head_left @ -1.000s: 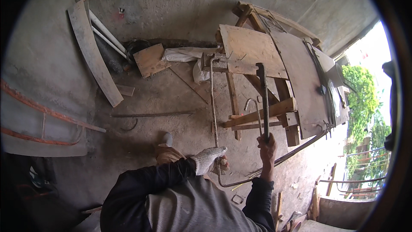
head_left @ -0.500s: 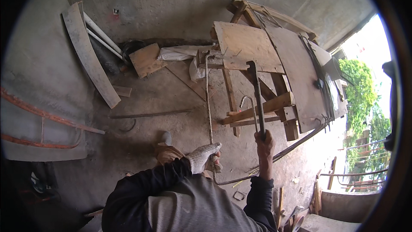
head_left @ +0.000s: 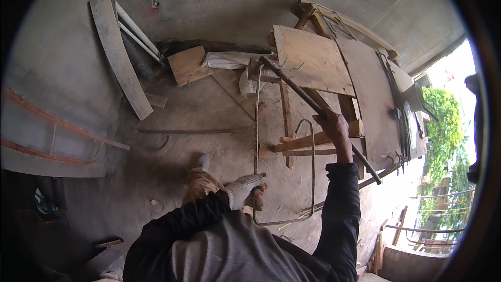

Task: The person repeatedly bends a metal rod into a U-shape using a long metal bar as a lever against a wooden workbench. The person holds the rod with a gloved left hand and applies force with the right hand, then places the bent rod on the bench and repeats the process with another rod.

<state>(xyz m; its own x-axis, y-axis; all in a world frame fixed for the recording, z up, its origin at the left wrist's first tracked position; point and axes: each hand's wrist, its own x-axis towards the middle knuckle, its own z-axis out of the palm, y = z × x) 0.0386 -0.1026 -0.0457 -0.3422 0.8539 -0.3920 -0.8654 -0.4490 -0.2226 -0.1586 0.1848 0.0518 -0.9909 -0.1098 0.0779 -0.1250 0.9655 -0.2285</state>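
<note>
My left hand, in a pale knitted work glove, is closed round the lower part of a thin steel rod. The rod is bent into an open rectangle; its right-hand side rises to a hooked end. My bare right hand grips a long dark rebar bending bar, which slants from upper left to lower right. Its head rests at the corner of the wooden bench, by the rod's far end. Whether the head is hooked onto the rod I cannot tell.
Plywood with upright pins covers the bench's near part; long rods lie along its right side. A curved board and white pipes lean on the left wall. Another rod lies on the floor. An orange metal frame stands left.
My right hand has moved up and right, tilting the bending bar from near upright to a slant, with its head now at the bench corner. My left hand still holds the rod.
</note>
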